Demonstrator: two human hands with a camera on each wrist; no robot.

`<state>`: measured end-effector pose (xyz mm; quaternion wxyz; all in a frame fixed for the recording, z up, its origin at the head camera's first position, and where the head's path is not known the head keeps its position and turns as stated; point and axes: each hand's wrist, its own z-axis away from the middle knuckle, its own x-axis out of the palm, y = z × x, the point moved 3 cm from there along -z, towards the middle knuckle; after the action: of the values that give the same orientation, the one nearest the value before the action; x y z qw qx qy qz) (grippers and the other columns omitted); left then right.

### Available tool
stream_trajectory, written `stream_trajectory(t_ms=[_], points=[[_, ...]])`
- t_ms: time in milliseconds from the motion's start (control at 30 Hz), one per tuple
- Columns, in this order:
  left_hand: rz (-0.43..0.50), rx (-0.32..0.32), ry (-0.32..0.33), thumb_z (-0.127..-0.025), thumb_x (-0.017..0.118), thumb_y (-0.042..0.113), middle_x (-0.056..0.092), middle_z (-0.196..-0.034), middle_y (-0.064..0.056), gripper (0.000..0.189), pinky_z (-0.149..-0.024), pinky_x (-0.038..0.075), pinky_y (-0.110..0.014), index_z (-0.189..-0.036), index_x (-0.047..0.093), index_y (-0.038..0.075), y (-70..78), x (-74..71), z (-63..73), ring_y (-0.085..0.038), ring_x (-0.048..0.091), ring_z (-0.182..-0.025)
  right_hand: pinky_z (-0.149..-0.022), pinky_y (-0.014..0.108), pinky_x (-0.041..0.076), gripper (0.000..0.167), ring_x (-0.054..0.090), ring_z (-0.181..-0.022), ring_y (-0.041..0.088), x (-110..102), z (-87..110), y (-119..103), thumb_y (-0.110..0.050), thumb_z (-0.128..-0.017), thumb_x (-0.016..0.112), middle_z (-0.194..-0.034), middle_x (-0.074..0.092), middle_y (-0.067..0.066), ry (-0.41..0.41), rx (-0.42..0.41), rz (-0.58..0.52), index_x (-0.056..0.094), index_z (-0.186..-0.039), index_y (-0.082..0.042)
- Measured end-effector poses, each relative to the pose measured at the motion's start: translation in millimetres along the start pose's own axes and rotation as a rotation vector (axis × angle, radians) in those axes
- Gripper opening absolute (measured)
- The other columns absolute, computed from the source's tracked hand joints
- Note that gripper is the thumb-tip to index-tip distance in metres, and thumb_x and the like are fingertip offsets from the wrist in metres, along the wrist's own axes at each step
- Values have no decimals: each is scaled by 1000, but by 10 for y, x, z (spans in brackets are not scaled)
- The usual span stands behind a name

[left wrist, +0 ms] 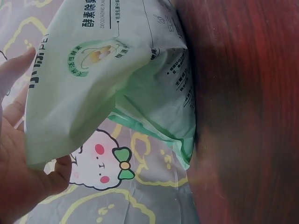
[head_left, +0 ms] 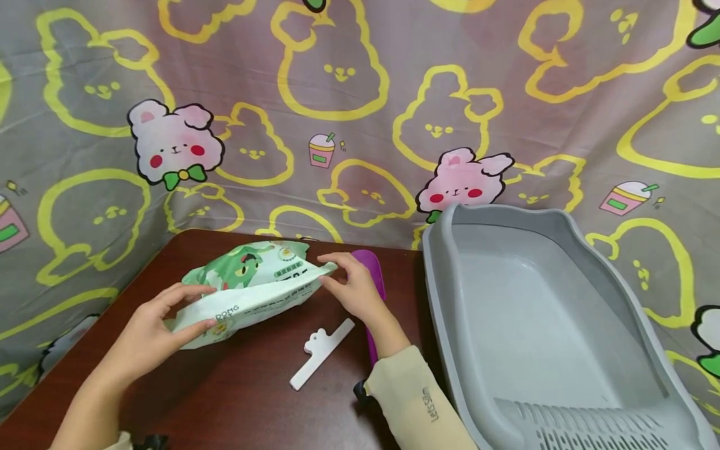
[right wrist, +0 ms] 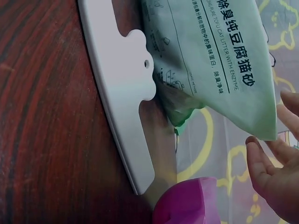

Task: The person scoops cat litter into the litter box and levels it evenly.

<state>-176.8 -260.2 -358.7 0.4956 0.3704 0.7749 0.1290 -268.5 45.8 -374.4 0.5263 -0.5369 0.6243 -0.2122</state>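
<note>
Spreading the cat litter bag (head_left: 253,294) by its upper edge seems to be the step in hand: the bag rests on the left part of the table (head_left: 225,403), with the left hand (head_left: 149,328) gripping the left end of that edge, fingers on the far side and thumb on the near side, while the right hand (head_left: 357,287) pinches the right corner between thumb and fingertips. Whether the mouth is parted is hard to tell, since the edge is seen nearly side-on. The next move likely calls for both hands keeping their hold, the edge drawn level and the bag steadied so nothing spills. Near and to the right of the bag lies a white clip (head_left: 320,354); further right, a purple scoop (head_left: 370,262) is partly behind the right hand; the grey tray (head_left: 523,306) stands at the far right, before a patterned cloth (head_left: 365,56).
</note>
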Motion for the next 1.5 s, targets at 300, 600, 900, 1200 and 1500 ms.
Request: stream_trajectory(t_ms=[300,600,900,1200,1500], points=[[41,14,-34,-72,87,7,65,-91,16,39,-73,43,-7,-100,66,22,21,-40,52,6,58,-84,-76,21,47,28,57,-93,20,-38,22,-28,-6,-88,71,-105,65,19,7,-48,-75,71,-115,-1],[65,47,-78,-72,87,6,67,-98,14,42,-82,40,-5,-106,68,21,108,-114,97,5,59,-90,-68,18,40,12,51,-82,16,-41,98,19,-6,-87,73,-96,63,16,-24,-88,-98,75,-98,-2],[160,191,-118,-71,83,-7,68,-96,8,37,-85,43,-11,-94,70,19,203,-151,111,-2,59,-92,-74,30,40,12,38,-102,16,-6,172,2,-13,-89,73,-104,57,7,-104,-109,9,76,-100,-8],[100,111,-94,-84,74,-2,66,-109,5,29,-76,40,-15,-83,73,27,179,-141,97,0,51,-101,-81,31,36,18,40,-100,22,22,195,-62,-20,-91,72,-101,57,6,-16,-123,174,75,-76,-9],[63,31,-191,-89,68,1,59,-119,7,29,-69,43,-20,-90,73,30,68,-120,54,7,51,-104,-88,37,43,4,41,-115,29,57,231,-60,-19,-85,79,-128,56,6,-36,-56,270,79,-87,-15]])
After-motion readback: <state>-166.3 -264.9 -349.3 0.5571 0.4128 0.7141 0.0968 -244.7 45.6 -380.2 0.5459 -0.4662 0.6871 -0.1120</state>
